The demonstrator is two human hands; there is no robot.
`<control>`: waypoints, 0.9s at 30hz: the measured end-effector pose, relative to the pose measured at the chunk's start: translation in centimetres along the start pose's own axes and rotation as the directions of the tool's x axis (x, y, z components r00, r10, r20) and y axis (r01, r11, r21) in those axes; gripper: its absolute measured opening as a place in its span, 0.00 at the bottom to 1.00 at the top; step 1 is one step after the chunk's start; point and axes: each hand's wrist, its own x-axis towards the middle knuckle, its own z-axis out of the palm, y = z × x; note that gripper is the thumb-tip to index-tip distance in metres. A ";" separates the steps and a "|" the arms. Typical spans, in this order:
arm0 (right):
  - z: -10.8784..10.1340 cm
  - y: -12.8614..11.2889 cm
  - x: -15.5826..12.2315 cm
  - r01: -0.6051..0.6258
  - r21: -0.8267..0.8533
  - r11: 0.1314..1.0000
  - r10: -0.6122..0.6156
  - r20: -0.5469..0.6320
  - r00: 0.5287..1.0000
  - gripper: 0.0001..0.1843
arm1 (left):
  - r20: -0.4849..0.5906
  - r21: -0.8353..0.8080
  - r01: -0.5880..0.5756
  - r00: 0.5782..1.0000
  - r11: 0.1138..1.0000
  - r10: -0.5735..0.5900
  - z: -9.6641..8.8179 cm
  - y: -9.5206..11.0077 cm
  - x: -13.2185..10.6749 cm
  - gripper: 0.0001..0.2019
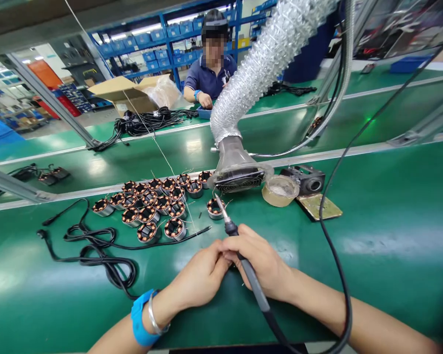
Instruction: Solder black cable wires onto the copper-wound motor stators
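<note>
Gripping the soldering iron [256, 289], my right hand [262, 263] has its fingers clenched on the slim dark handle. Its long axis points away, slightly left; the metal tip, beyond my fingertips, is beside a round copper-wound coil [216, 208]. My left hand [199, 278] is pinched shut; on what, I cannot tell.

Coil cluster [151, 204] sits left on surface [391, 236] — lone coil [215, 208] right of it, before extractor hood [238, 169]; tape roll [280, 191] right of hood; cable [96, 248] before cluster.
</note>
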 end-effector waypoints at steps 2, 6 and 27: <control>-0.4 0.0 0.1 0.007 0.000 1.000 -0.007 0.013 1.000 0.09 | -0.011 0.040 0.002 1.000 0.999 -0.002 -0.2 0.2 -0.1 0.11; -0.9 -0.1 0.3 0.005 0.068 0.998 -0.006 0.025 1.000 0.11 | -0.034 0.071 0.001 0.999 0.997 0.001 -0.4 0.2 -0.3 0.10; -3.1 1.5 0.0 0.109 0.017 0.994 -0.110 0.117 0.987 0.15 | 0.089 -0.284 0.119 0.991 0.951 -0.098 -1.5 -0.2 0.4 0.12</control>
